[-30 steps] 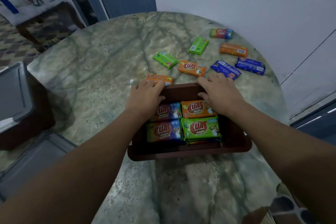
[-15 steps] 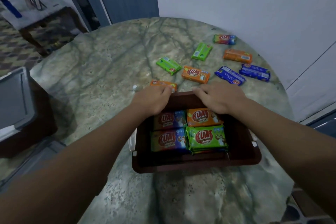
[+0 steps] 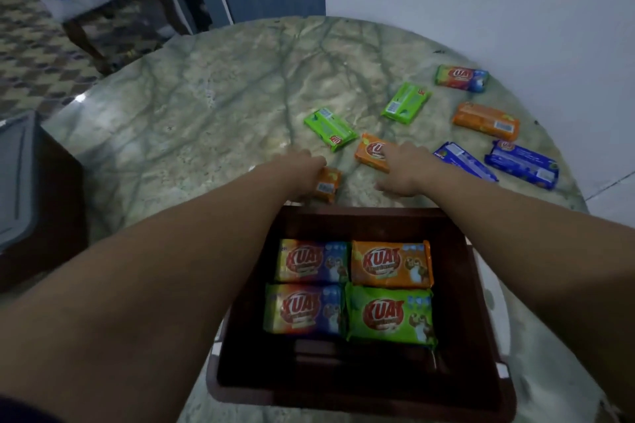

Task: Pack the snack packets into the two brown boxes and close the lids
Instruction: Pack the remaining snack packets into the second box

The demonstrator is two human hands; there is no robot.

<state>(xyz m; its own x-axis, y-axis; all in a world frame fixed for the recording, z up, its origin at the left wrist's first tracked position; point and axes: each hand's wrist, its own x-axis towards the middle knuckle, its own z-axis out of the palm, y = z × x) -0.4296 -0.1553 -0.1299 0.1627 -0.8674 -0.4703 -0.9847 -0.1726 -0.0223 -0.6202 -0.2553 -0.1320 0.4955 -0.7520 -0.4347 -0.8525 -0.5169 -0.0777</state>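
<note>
Two hands are reaching past the open brown box (image 3: pixel 457 227) at once: left hand (image 3: pixel 295 170) is closing on a small orange packet (image 3: pixel 328 184) just beyond the far rim, grip partly hidden, looks pinched; right hand (image 3: pixel 403 170) is lying flat-fingered on another orange packet (image 3: pixel 372 151), not yet gripping. Risk I'm seeing: forearms are crossing low over the box, so a rushed pull-back could be snagging the rim or dropping a slick wrapper onto the marble table (image 3: pixel 206 106). Six more packets are sitting farther out, right of the hands.
</note>
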